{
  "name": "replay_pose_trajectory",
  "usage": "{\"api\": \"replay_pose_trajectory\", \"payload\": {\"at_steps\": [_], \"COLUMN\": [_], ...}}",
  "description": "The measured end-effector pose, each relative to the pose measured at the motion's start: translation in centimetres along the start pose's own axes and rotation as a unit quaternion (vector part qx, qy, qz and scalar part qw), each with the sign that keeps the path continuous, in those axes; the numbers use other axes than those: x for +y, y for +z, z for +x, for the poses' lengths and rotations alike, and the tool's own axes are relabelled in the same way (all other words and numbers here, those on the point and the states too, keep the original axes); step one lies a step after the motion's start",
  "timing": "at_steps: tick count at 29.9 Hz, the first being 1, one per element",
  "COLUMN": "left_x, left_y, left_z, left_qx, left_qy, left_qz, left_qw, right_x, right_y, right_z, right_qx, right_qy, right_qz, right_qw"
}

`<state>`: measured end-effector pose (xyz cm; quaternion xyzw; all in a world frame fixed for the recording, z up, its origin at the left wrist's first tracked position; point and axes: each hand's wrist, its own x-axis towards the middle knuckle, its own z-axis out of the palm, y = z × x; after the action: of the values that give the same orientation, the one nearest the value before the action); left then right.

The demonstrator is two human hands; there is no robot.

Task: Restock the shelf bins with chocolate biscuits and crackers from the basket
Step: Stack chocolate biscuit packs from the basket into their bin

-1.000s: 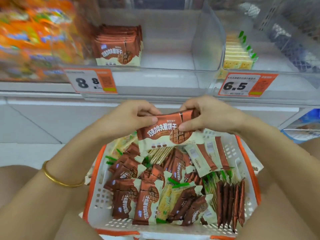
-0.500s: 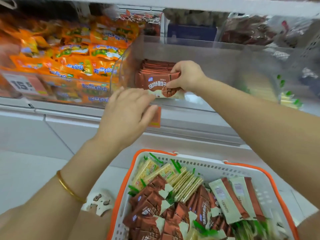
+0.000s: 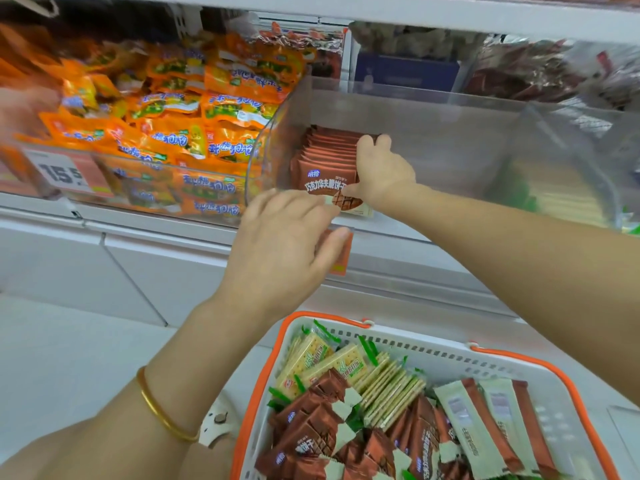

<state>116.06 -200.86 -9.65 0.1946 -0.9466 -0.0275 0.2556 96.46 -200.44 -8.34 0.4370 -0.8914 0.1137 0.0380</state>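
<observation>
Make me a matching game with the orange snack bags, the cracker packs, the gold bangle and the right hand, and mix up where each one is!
Things:
1. orange snack bags
2. cracker packs
3. gold bangle
4. right hand

Places:
A. round the wrist of the left hand
B. holding the chocolate biscuits in the clear bin
C. in the white basket
D. piled to the left of the chocolate biscuits

Pairs: 1-D, 2-C, 3-A, 4-B.
</observation>
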Motion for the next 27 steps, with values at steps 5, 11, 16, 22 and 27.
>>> {"api": "replay_pose_trajectory", "payload": {"at_steps": [5,11,16,22,27], "left_x": [0.1,1.0,4.1,4.2,3.0], "left_y": [0.0,-1.2,-0.4,3.7,5.7], "left_z": [-0.1,-1.1,-5.1,-9.0,-8.2], "left_qx": [0.003,0.121,0.105,-0.239,-0.302], "left_qy": [-0.001,0.058,0.126,0.054,0.006], "left_qz": [-0.001,-0.015,-0.046,0.012,0.064], "left_qw": [1.000,0.991,0.985,0.970,0.951], "right_x": [0.3,0.2,1.5,5.6,4.1], "right_y": [-0.5,-4.9,-9.4,5.8,15.7], "right_z": [-0.5,-3.3,-15.9,-20.4,-21.8], "right_qx": [0.009,0.043,0.034,-0.296,-0.297], "right_qy": [-0.010,-0.015,-0.087,-0.040,-0.038], "right_qz": [-0.034,0.027,0.317,0.130,0.169], "right_qw": [0.999,0.999,0.944,0.945,0.939]}}
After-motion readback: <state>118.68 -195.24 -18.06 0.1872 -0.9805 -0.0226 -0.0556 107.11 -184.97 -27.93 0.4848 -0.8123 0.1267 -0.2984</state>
